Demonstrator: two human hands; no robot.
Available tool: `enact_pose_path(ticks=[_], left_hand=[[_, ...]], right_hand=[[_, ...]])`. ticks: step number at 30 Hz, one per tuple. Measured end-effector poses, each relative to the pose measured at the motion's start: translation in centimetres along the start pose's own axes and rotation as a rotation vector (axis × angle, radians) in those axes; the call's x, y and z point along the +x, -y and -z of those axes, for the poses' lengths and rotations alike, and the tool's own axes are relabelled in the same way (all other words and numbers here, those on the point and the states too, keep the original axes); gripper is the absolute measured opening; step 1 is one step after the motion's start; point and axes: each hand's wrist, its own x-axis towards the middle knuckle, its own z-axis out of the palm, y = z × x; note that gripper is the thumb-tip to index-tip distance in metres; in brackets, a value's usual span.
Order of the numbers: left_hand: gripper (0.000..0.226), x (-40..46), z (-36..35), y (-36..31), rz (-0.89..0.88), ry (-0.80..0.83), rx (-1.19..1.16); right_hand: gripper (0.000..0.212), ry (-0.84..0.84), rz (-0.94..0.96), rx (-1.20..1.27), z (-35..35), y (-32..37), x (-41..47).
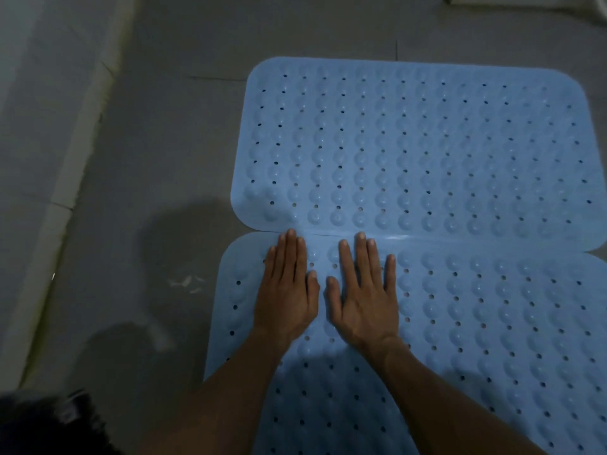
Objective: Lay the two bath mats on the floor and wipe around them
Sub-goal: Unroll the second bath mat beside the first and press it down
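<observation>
Two light blue rubber bath mats with bumps and small holes lie flat on the grey tiled floor, long edges touching. The far mat (427,142) fills the upper right. The near mat (492,323) runs off the bottom and right of the view. My left hand (289,293) and my right hand (364,290) rest palm down, side by side, on the near mat's far left part. Their fingertips reach the seam between the mats. Both hands are flat with fingers extended and hold nothing.
Grey floor tiles (164,142) stretch to the left of the mats. A pale raised ledge or wall base (59,192) runs diagonally along the left. A dark object (49,421) sits at the bottom left corner. My shadow falls on the floor left of the near mat.
</observation>
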Motion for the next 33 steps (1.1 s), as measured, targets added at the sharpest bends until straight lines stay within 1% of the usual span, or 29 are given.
enact_pose_path(ticks=[5, 9, 18, 26, 33], left_hand=[[0.062, 0.17, -0.19, 0.05, -0.011, 0.049, 0.060], [0.065, 0.42, -0.19, 0.24, -0.010, 0.097, 0.031], [0.064, 0.79, 0.38, 0.02, 0.006, 0.138, 0.032], [0.062, 0.78, 0.57, -0.21, 0.022, 0.131, 0.030], [0.062, 0.52, 0.26, 0.02, 0.002, 0.083, 0.006]], right_hand=[[0.070, -0.025, 0.014, 0.014, -0.16, -0.17, 0.10], [0.071, -0.034, 0.017, 0.032, -0.18, -0.20, 0.42], [0.075, -0.079, 0.015, 0.044, -0.15, -0.14, 0.46], [0.073, -0.097, 0.005, 0.019, -0.07, -0.03, 0.36], [0.073, -0.100, 0.002, 0.021, 0.17, 0.05, 0.27]])
